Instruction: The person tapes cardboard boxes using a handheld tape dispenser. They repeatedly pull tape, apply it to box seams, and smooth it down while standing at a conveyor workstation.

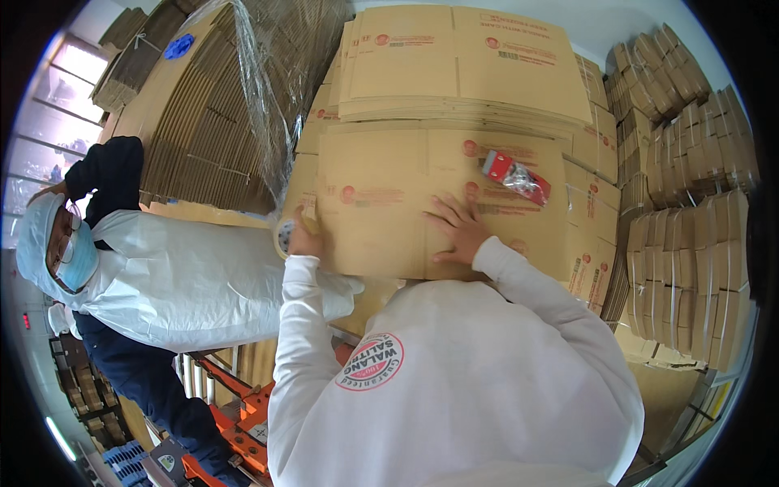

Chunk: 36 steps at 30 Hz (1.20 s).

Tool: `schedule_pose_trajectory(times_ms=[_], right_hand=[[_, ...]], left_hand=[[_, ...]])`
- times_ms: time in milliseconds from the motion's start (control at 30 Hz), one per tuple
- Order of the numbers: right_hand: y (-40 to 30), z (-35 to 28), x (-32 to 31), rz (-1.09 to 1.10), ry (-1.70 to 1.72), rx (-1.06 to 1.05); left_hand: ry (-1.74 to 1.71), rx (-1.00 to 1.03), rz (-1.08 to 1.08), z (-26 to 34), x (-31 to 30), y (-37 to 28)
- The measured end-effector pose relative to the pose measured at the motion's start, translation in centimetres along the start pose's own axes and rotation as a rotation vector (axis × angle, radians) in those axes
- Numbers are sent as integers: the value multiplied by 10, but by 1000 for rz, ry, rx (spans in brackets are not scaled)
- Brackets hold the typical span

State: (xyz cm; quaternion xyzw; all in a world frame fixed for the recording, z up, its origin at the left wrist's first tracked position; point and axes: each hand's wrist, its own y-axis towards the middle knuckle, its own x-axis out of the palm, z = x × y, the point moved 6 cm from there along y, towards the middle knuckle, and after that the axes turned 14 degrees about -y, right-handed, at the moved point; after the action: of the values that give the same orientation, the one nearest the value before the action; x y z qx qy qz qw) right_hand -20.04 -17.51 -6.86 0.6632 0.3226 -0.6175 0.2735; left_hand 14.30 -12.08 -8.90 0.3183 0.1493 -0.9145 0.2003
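Observation:
In front of me lies a flattened cardboard carton with red printing, on top of a stack of similar sheets. My left hand is at its left edge, gripping a roll of packing tape. My right hand rests palm down on the cardboard, fingers spread, holding nothing. Just beyond that hand, a red item in clear plastic packaging lies slantwise on the carton; what is inside cannot be made out.
More flattened cartons are stacked behind. At left stand a tall cardboard stack under stretch film, with a blue glove on top, and a person in a white apron. Strapped carton bundles line the right. Orange equipment stands lower left.

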Motion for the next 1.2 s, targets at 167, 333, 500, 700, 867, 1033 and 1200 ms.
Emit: schedule_pose_trajectory(times_ms=[167, 333, 500, 700, 867, 1033, 1200], right_hand=[[-38, 22, -4, -50, 4, 35], [-19, 19, -20, -201, -15, 75], [34, -57, -85, -27, 1469, 48], [54, -63, -26, 86, 1174, 137], [161, 31, -27, 115, 1014, 205], [182, 24, -22, 60, 22, 301], [227, 72, 22, 44, 537, 448]], left_hand=[[-186, 38, -88, 32, 19, -46], [-449, 128, 61, 73, 6, -77], [-1272, -44, -591, 148, 25, -126], [-1300, -191, -706, 144, 35, -151], [-1120, -233, -827, 125, 36, -149], [-1318, -358, -861, 107, 49, -139], [-1268, -330, -778, 96, 61, -136]])
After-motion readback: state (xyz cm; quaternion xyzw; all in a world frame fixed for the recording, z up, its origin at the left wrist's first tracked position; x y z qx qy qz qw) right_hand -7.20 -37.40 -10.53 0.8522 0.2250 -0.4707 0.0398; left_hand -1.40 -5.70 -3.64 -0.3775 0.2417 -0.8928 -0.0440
